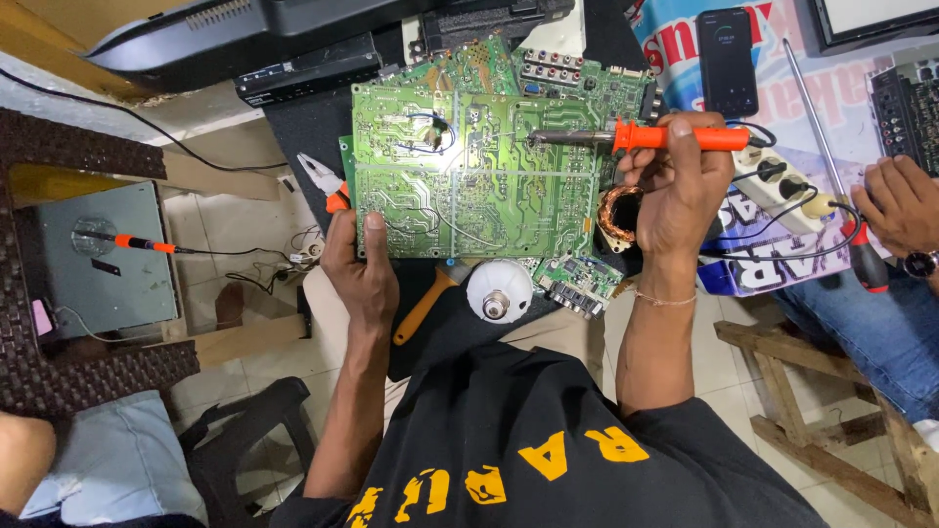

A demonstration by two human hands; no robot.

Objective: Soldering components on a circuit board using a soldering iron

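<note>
A large green circuit board (479,176) lies solder side up in front of me. My left hand (357,264) grips its lower left corner, thumb on top. My right hand (675,191) holds a soldering iron (646,137) by its orange handle, the metal tip pointing left over the board's upper right part. A copper wire coil (618,213) sits just left of my right hand. Another green board (548,73) lies under the large one at the back.
A white bulb (499,290), an orange-handled tool (423,308) and a small board (577,284) lie near my lap. Orange pliers (328,184) sit left of the board. A phone (729,61) and power strip (782,186) are right. Another person's hand (900,200) holds a screwdriver (866,256).
</note>
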